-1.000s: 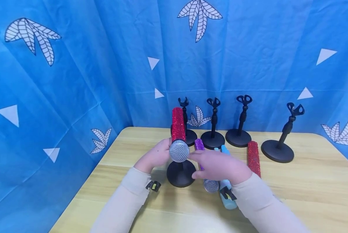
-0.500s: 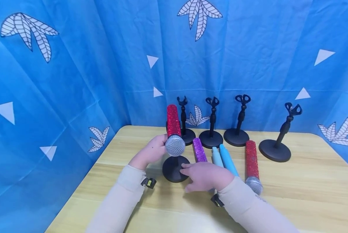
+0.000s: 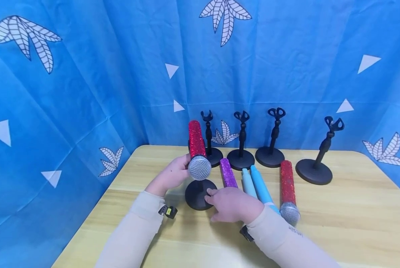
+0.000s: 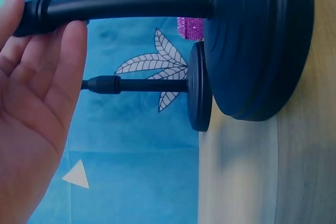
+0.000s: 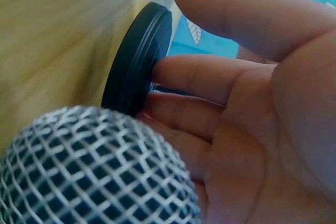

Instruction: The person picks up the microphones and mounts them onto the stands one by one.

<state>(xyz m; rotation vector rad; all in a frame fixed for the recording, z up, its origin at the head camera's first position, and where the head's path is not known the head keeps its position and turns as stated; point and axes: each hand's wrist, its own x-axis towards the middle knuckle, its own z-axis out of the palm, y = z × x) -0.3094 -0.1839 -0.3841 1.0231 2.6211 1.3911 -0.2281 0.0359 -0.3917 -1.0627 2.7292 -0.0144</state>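
A glittery red microphone (image 3: 197,139) with a silver mesh head sits in the clip of a black microphone stand (image 3: 200,195). My left hand (image 3: 173,173) holds that stand's pole high up, thumb and fingers around the collar (image 4: 39,13) in the left wrist view. With fingers extended, my right hand (image 3: 234,205) touches the edge of the stand's round base (image 5: 139,59). Beneath the right hand lies a purple microphone (image 3: 229,174), its head hidden in the head view. A mesh microphone head (image 5: 100,169) looms large in the right wrist view.
Several black stands with bare clips line the table's back, including one at the right (image 3: 315,169). Two blue microphones (image 3: 261,185) and another red microphone (image 3: 288,186) lie right of the purple one. A blue patterned curtain (image 3: 270,56) hangs behind the table.
My right hand has come down from beside the red microphone's head to the stand's base. The stand has shifted slightly left in view, with my left hand still on its pole.
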